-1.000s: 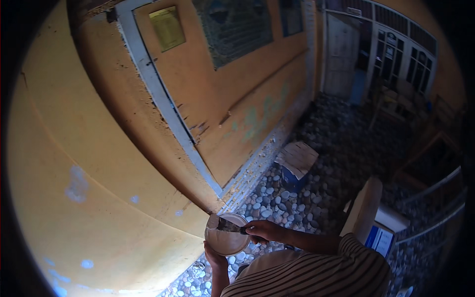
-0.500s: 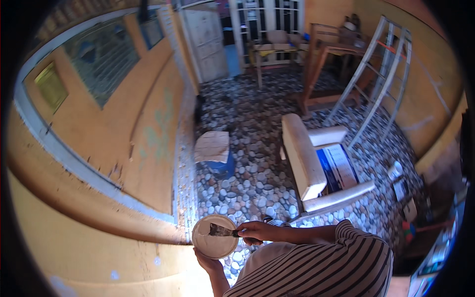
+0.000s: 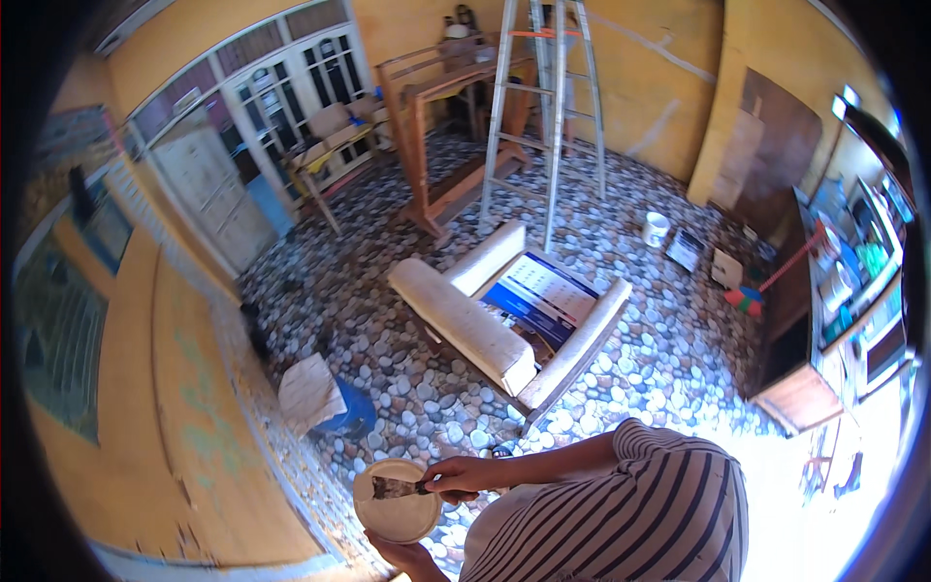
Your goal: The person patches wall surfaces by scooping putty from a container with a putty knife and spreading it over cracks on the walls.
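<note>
My left hand [image 3: 405, 555] holds a round, shallow, cream-coloured dish [image 3: 402, 524] from below by its near edge; most of its fingers are hidden under it. My right hand [image 3: 460, 478] is closed around the handle of a putty knife [image 3: 392, 488]. The knife's wide, smeared blade lies flat over the dish, pointing left. Whether it touches the pale surface inside, I cannot tell.
A blue bucket [image 3: 357, 411] with a pale sheet [image 3: 310, 393] on top stands beyond the dish, near the left wall. Ahead are a cream armchair [image 3: 465, 325] and a stepladder [image 3: 553, 116]. A cabinet [image 3: 797, 388] and a broom [image 3: 745, 301] stand right.
My view has swung right, so the armchair and ladder sit further left and more of the right side shows. Both hands keep their hold, with the blade still over the dish.
</note>
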Available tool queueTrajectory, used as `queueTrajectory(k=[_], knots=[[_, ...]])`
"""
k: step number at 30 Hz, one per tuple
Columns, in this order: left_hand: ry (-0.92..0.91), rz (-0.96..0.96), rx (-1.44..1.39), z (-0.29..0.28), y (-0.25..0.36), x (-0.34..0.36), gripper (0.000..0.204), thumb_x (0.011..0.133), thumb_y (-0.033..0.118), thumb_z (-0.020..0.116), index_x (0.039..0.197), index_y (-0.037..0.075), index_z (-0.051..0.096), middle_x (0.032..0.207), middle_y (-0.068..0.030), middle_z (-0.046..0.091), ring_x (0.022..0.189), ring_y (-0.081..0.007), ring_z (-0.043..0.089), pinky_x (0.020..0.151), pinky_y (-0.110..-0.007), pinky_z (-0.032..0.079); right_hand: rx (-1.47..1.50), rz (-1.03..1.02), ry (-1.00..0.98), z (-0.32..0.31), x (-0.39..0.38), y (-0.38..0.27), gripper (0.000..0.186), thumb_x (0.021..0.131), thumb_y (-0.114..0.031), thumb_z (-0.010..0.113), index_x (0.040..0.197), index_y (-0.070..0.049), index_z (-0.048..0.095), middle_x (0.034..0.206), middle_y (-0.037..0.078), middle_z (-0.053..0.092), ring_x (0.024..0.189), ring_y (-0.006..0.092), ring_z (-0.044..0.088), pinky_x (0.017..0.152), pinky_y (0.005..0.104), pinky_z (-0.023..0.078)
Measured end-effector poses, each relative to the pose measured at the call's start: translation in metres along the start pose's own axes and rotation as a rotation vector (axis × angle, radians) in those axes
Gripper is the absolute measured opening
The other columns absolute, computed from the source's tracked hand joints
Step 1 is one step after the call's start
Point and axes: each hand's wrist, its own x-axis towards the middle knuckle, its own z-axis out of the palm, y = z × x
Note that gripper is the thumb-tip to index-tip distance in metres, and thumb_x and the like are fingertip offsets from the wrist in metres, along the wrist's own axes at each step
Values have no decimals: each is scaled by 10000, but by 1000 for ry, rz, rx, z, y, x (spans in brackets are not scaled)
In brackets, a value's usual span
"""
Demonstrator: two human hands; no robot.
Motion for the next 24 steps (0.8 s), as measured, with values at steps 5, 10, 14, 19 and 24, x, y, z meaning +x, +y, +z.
queueTrajectory(k=[5,10,14,19,24], knots=[[-95,-12,85,34,-7,53,660,1047,488,384,1484,-6,379,1499,-212,418,1358,-349,461,1171,-477,350,21,-107,37,-28,21,-23,346,1058,-350,519,1253,-68,568,674,4,583,455,58,459,406,237,345],[-158,5,157,71,-11,96,654,1048,483,386,1484,-4,378,1498,-213,419,1356,-349,463,1172,-475,349,36,-147,111,-55,27,-41,387,1057,-370,511,1276,-53,551,690,20,588,458,68,449,410,264,337],[-294,3,207,109,-32,129,649,1050,478,388,1484,-3,377,1497,-213,419,1354,-348,465,1172,-474,349,20,-215,235,-80,0,-58,387,1053,-371,522,1272,-55,566,696,24,596,477,69,475,424,258,357],[-522,138,313,135,-61,152,643,1052,473,391,1484,-2,376,1496,-213,419,1352,-347,467,1172,-473,348,9,-296,468,-76,-45,-51,395,1042,-397,539,1267,-76,592,703,24,606,492,73,493,444,251,381],[-820,613,560,134,-100,149,637,1053,468,393,1485,-1,375,1494,-213,419,1349,-347,469,1172,-472,348,4,-289,669,-40,-98,-26,431,1035,-426,544,1289,-83,598,730,17,617,522,69,501,471,249,388]])
